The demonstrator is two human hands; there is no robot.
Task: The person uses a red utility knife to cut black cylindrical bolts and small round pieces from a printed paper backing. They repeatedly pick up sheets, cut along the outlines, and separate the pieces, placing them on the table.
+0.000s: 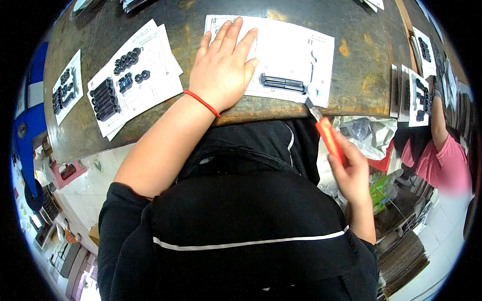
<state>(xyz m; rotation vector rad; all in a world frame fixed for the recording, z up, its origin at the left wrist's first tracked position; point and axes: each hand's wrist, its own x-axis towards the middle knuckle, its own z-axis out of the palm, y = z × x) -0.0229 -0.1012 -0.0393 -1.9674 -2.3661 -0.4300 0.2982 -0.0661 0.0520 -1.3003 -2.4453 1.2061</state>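
My left hand [221, 70] lies flat on a white printed sheet [281, 40], its fingers stretched out and a red cord round the wrist. Black rod-shaped parts [282, 83] lie on that sheet near its front edge, beside printed outlines. My right hand [353, 168] grips the red and orange handle of a utility knife [331, 140]. The metal end of the knife reaches the sheet's near right edge, close to the black parts; whether it touches cannot be made out.
To the left, white cards with black parts [135, 80] overlap, and another card [68, 88] sits farther left. More cards [419, 98] stand at the right. Below the dark table's edge hangs a clear plastic bag [366, 130]. Another person's pink sleeve [437, 160] shows at right.
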